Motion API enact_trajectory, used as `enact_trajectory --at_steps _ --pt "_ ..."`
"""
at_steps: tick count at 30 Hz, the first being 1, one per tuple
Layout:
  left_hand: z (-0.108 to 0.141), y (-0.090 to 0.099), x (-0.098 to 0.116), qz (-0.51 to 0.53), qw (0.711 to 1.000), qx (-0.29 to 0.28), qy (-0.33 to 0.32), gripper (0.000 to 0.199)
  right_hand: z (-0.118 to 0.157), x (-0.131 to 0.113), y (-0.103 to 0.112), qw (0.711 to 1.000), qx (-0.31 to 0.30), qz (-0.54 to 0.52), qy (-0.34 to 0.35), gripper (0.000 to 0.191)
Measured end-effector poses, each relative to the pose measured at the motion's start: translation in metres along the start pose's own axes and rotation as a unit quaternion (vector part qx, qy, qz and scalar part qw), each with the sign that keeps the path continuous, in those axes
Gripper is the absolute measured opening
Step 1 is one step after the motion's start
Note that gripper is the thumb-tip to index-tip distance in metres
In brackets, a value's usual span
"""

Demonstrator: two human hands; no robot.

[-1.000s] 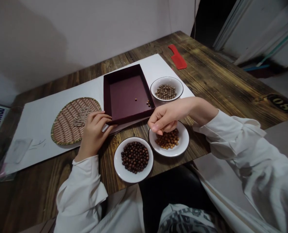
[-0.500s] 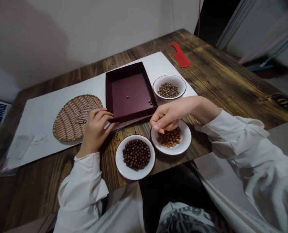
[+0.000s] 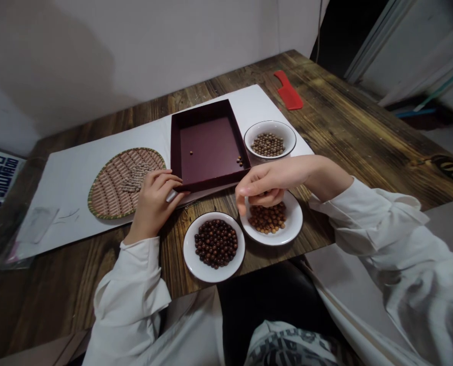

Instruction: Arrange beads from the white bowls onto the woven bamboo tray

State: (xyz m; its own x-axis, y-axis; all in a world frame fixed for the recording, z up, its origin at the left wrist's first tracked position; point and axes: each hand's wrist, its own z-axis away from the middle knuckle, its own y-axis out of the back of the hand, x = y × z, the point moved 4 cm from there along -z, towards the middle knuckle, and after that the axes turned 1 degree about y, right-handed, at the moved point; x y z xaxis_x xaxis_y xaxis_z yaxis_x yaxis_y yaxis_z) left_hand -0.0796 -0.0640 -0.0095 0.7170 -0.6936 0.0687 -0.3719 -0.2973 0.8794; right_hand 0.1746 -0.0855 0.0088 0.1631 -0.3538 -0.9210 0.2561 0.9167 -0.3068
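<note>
Closest to the person, near the edge of the wooden surface [image 3: 173, 264], is a white dish [image 3: 190, 254] full of round dark brown beads [image 3: 215, 244]. Just beside it, on the right, another white dish [image 3: 293, 223] has a pile of orange-brown beads [image 3: 267, 221]. The right hand [image 3: 262, 183] is over that dish with its fingers bent and pointing down; I cannot tell if a bead is tucked in them. The left hand [image 3: 155, 198] touches the near left corner of a dark red box [image 3: 211, 129], but I cannot tell if it grips it tight. In the box, one bead sits alone and a few more are by the right side. Left of the box is a round woven mat [image 3: 104, 195] with small pale beads on it. To the right is a white bowl [image 3: 251, 136] of tan beads [image 3: 268, 145]. Farther back lies a red comb [image 3: 289, 94].
</note>
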Motion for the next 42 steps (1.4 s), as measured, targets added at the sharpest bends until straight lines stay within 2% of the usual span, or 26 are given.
enact_trajectory --at_steps 7,15,22,26,33,42 --pt "-0.001 0.001 0.001 0.000 1.000 -0.002 -0.002 0.010 -0.007 0.003 -0.002 0.998 0.014 -0.064 0.007 0.040" --pt "-0.002 0.001 0.003 -0.008 1.000 0.001 -0.005 0.010 -0.011 0.004 0.001 0.993 0.061 -0.101 -0.008 0.039" --pt "-0.001 0.000 0.002 -0.005 1.000 0.001 -0.006 0.009 -0.015 0.006 0.000 0.992 0.048 -0.111 -0.019 0.033" --pt "-0.001 0.001 0.002 -0.006 1.000 0.003 -0.004 0.009 -0.015 0.007 0.000 0.992 0.037 -0.122 -0.011 0.022" --pt "-0.001 0.001 0.002 -0.004 1.000 -0.002 -0.003 0.009 -0.015 0.010 0.000 0.990 0.010 -0.142 0.012 0.017" --pt "-0.001 0.001 0.002 0.004 1.000 -0.006 0.007 0.009 -0.014 0.009 -0.003 0.988 -0.022 -0.149 0.024 0.025"
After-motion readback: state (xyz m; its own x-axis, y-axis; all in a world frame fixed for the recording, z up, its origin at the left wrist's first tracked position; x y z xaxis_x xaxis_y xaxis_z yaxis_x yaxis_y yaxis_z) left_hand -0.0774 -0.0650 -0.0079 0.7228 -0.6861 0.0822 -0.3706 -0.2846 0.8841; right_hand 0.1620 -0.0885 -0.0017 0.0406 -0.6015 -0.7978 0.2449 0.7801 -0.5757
